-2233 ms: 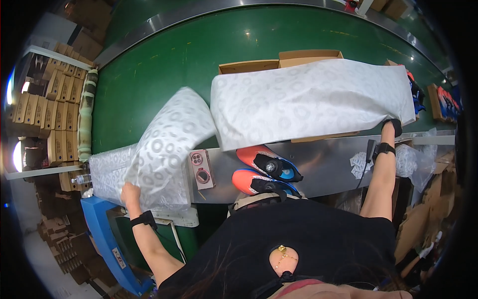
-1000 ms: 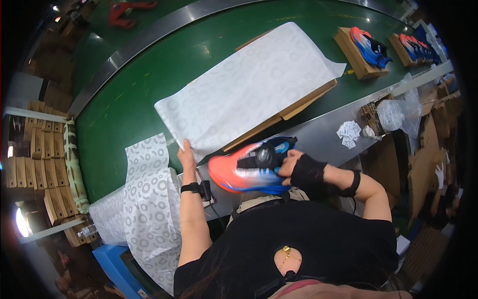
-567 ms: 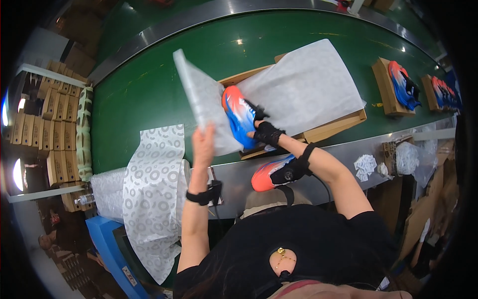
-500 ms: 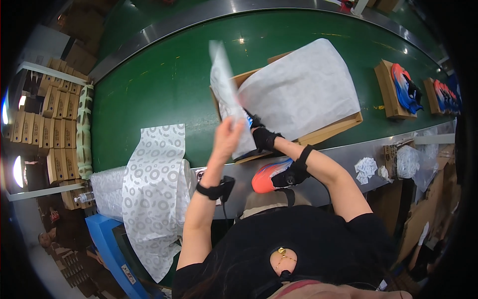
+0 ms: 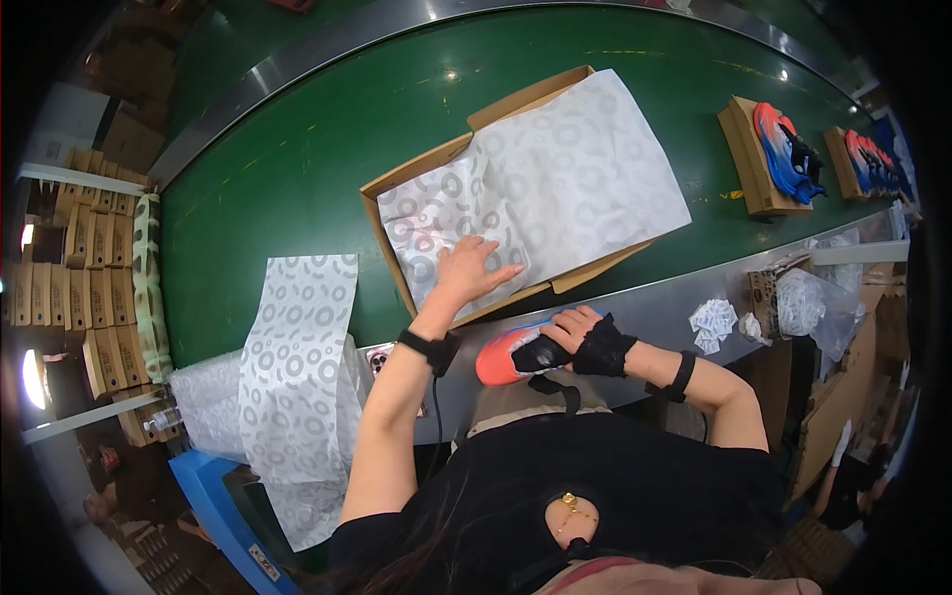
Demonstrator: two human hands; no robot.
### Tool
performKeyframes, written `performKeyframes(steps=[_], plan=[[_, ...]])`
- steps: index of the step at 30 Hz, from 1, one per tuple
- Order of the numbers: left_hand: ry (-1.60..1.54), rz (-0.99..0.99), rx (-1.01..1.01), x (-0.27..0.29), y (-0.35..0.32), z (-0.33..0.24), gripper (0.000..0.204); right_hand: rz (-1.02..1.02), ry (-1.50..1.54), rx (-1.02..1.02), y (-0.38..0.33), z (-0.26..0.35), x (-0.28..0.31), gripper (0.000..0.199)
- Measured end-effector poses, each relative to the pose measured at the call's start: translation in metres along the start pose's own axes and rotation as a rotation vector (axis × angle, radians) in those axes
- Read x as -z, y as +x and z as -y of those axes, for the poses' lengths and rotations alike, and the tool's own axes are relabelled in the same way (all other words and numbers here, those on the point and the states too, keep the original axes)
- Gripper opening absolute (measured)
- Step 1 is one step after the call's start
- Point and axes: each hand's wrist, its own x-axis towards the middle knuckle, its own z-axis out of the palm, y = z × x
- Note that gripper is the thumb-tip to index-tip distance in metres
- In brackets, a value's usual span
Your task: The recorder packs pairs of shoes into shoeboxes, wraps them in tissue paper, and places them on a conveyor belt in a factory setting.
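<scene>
My left hand (image 5: 474,270) lies with fingers spread on patterned tissue paper (image 5: 585,169) in an open cardboard shoebox (image 5: 399,178). A raised form with a faint reddish tint shows through the paper at the box's left end; what it is stays covered. My right hand (image 5: 583,335), in a black fingerless wrist wrap, closes round the black collar of an orange and blue sneaker (image 5: 499,359). That sneaker rests at the metal edge of the bench, close to my body, its toe pointing left.
A length of the same paper (image 5: 297,347) drapes over the bench edge at left, beside bubble wrap (image 5: 210,397). Small white slips (image 5: 713,324) lie at right near plastic bags (image 5: 805,302). Boxes with sneakers (image 5: 783,159) stand farther right on the green belt (image 5: 278,188). Boxes (image 5: 84,283) are stacked at far left.
The lifted paper flap is now down over the box's left end, with my left hand flat on it. My right hand has moved out of the box onto the sneaker at the bench edge.
</scene>
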Motion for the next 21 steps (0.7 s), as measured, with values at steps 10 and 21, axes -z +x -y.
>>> performKeyframes(steps=[10, 21], plan=[[-0.331, -0.200, -0.040, 0.056, -0.119, -0.035, 0.062, -0.528, 0.006, 0.213, 0.072, 0.046, 0.120, 0.049], [-1.367, -0.588, 0.048, 0.025, -0.033, 0.009, 0.056, -0.429, 0.312, -0.265, 0.001, -0.018, 0.024, 0.029]])
